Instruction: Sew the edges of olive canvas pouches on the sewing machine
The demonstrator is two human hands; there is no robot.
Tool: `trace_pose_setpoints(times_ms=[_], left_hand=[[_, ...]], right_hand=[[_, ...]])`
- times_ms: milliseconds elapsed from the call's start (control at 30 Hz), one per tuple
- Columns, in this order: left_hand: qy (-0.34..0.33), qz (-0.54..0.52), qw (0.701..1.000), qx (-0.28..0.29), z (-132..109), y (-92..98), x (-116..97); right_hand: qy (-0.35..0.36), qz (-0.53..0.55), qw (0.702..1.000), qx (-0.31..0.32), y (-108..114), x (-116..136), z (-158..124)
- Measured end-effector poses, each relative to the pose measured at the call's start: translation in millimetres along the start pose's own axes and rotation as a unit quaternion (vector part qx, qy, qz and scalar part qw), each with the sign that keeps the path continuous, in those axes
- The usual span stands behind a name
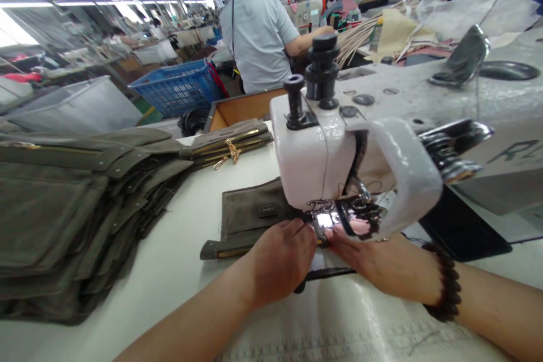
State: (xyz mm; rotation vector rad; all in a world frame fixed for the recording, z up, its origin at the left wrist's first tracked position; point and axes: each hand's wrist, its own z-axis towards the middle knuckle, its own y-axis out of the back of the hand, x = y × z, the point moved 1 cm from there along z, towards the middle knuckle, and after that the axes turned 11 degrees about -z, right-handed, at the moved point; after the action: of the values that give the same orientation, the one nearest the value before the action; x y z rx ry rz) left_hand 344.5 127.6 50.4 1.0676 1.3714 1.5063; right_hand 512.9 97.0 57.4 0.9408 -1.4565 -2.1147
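Note:
An olive suede-like panel (250,215) with a small dark label and a brass zip along its near edge lies under the head of a white sewing machine (314,153). My left hand (278,260) pinches the panel's zip edge just in front of the presser foot. My right hand (373,260) reaches in from the right, its fingertips at the lit needle area and partly hidden by the machine's casting. A dark beaded bracelet (445,283) circles my right wrist.
The white table (169,254) holds a tall stack of olive panels (55,220) on the left and a smaller zipped stack (229,144) behind. Beyond stand a wooden tray (246,104) and a blue plastic crate (178,87). A co-worker (258,39) sits further back.

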Motion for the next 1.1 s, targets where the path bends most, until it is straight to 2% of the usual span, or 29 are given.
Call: trace_pose_setpoints(times_ms=[200, 400, 567, 667, 800, 933, 1100], left_hand=[[-0.007, -0.005, 1.0, -0.015, -0.2, 0.7, 0.1], [-0.021, 0.017, 0.999, -0.033, 0.1, 1.2, -0.1], [-0.021, 0.032, 0.998, -0.048, 0.6, -0.2, 0.0], [-0.016, 0.028, 0.996, -0.078, 0.4, -2.0, 0.4], [-0.011, 0.022, 0.994, -0.103, -0.2, -3.0, 1.2], [-0.011, 0.013, 0.995, -0.099, 0.5, -0.5, 2.5], [-0.01, -0.002, 0.993, -0.115, 2.4, 2.8, 3.2]], right_hand=[[0.006, -0.006, 1.0, -0.007, -2.2, -1.8, 0.1], [-0.023, -0.026, 0.999, 0.019, -3.7, -1.2, -0.3], [-0.012, -0.041, 0.999, -0.002, -5.9, -0.1, -1.2], [-0.011, -0.046, 0.999, -0.005, -8.5, 0.3, -3.1], [-0.044, -0.023, 0.999, 0.012, -6.8, -0.2, -2.5], [-0.093, -0.002, 0.995, 0.019, -2.8, -1.3, 0.5], [-0.049, -0.008, 0.999, 0.021, -4.7, 0.6, -0.1]])
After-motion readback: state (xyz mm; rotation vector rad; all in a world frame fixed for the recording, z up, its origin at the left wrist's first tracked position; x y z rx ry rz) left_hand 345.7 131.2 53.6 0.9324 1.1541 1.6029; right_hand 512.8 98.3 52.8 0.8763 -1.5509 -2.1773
